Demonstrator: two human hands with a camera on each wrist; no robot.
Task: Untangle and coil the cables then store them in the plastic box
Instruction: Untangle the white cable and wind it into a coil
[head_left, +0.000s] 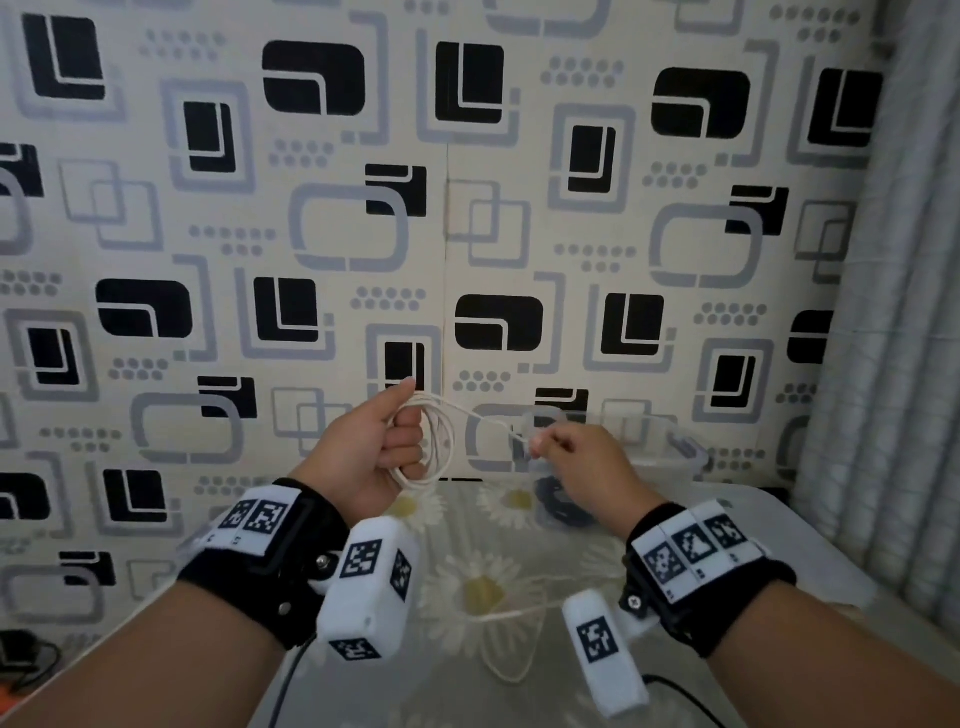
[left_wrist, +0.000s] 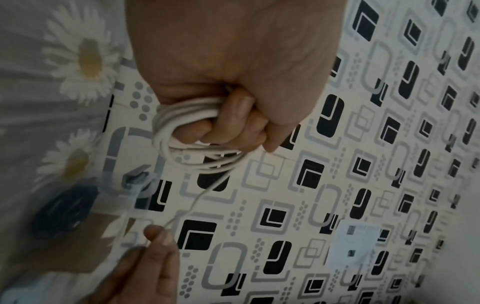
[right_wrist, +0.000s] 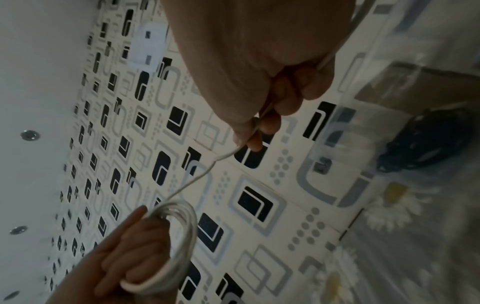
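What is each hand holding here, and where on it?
Left hand grips the white cable by its wound loops; right hand pinches the same cable's loose strand just past the coil.

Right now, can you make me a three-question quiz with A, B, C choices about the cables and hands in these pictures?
1. Where is the dark cable?
A. in the clear plastic box
B. in the left hand
C. hanging on the wall

2. What colour is the cable being coiled?
A. red
B. white
C. green

3. What is the right hand doing?
A. lying flat on the table
B. pinching the cable's loose strand
C. holding a lid

Answers:
1 A, the dark cable lies inside the plastic box.
2 B, the white cable loops in the left hand.
3 B, the right hand pinches the strand.
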